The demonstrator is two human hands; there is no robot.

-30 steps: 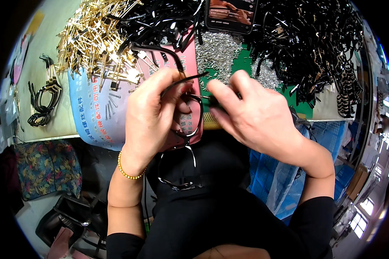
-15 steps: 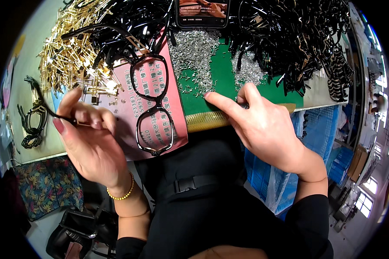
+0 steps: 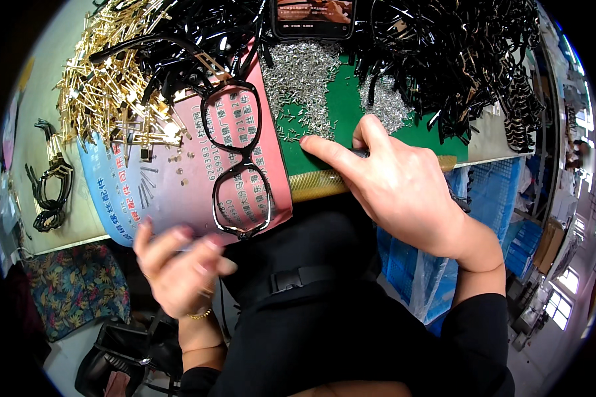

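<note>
My right hand point(image 3: 404, 192) is curled around a slim dark tool point(image 3: 361, 153), mostly hidden by the fingers. Its index fingertip touches the near edge of a heap of tiny silver screws point(image 3: 304, 86) on a green mat point(image 3: 347, 86). At lower left, my left hand point(image 3: 182, 268) is blurred, its fingers loosely bent and apart, with nothing visible in them. Between the hands, a black eyeglass frame point(image 3: 247, 159) lies on a pink and blue printed sheet point(image 3: 195, 175), one temple stretching away to the far left. Several thin metal pieces point(image 3: 147, 185) lie on the sheet's blue side.
Gold metal parts point(image 3: 112, 73) are heaped at far left. Black temples point(image 3: 444, 59) are piled at far right, near a second screw heap point(image 3: 387, 106). A phone point(image 3: 312, 18) stands at the back. Black-and-gold frame parts point(image 3: 49, 182) lie at the left edge. Blue crates point(image 3: 490, 198) stand lower right.
My left hand has let go of a black temple at the left and pulled back toward me, uncovering the sheet's blue side. My right index finger has shifted slightly left along the screws.
</note>
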